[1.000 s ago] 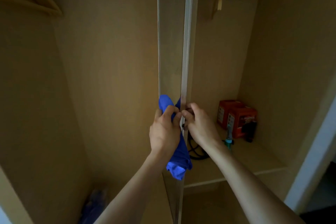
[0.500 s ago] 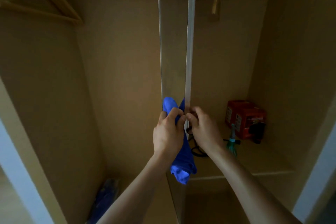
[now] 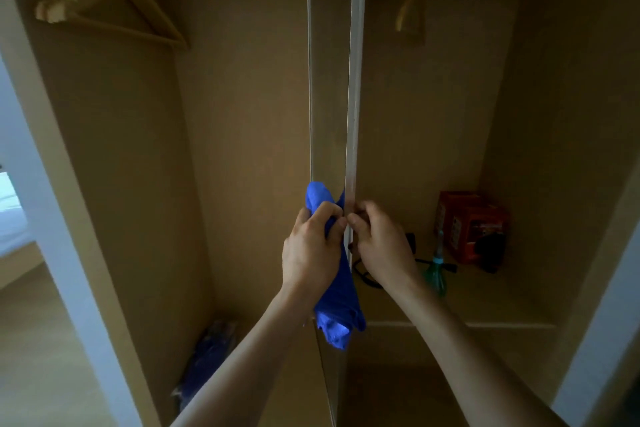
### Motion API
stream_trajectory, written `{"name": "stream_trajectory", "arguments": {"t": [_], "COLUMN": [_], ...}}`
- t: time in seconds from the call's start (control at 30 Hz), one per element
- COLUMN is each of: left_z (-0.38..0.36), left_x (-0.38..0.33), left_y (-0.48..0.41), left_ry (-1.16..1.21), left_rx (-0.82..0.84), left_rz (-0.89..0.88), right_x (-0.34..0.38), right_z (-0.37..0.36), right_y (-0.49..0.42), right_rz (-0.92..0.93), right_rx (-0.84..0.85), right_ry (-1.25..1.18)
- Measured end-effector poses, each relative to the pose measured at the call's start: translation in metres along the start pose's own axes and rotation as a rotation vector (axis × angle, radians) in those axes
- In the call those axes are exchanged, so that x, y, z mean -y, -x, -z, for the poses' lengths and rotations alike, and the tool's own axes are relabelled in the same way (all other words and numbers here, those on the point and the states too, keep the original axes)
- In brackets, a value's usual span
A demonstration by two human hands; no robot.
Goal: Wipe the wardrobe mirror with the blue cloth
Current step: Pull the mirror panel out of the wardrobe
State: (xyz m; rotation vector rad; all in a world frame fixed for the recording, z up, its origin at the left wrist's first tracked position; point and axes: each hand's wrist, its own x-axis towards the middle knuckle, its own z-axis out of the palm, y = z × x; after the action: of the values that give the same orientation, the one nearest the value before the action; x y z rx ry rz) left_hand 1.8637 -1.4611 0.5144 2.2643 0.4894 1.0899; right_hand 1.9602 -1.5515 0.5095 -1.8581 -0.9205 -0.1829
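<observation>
The wardrobe mirror (image 3: 329, 87) stands almost edge-on in front of me, a narrow pane with a pale metal front edge (image 3: 355, 80). My left hand (image 3: 311, 250) grips the blue cloth (image 3: 337, 308) against the mirror's left face; the cloth sticks out above my fingers and hangs below my wrist. My right hand (image 3: 379, 243) holds the mirror's front edge from the right, its fingers curled round the frame at the same height as the left hand.
Wooden hangers (image 3: 107, 7) hang at the upper left, another hanger (image 3: 412, 7) at the upper right. On the right shelf (image 3: 491, 308) stand an orange-red box (image 3: 471, 224), a green bottle (image 3: 437, 270) and a black cable (image 3: 367, 276). A bluish bundle (image 3: 207, 360) lies on the wardrobe floor.
My view has drawn back and tilted up, showing more of the hangers and the left doorframe. Both hands stay at the same spot on the mirror's edge.
</observation>
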Motion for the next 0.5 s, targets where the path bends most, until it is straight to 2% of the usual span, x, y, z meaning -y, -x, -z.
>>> {"name": "stream_trajectory", "arguments": {"t": [0.5], "left_z": [0.019], "left_x": [-0.014], "left_y": [0.035], "left_ry": [-0.005], "left_rx": [-0.007], "left_rz": [-0.036], "right_x": [0.014], "right_z": [0.013], "right_y": [0.036], "right_rz": [0.024], "right_rx": [0.01], "right_ry": [-0.036]}}
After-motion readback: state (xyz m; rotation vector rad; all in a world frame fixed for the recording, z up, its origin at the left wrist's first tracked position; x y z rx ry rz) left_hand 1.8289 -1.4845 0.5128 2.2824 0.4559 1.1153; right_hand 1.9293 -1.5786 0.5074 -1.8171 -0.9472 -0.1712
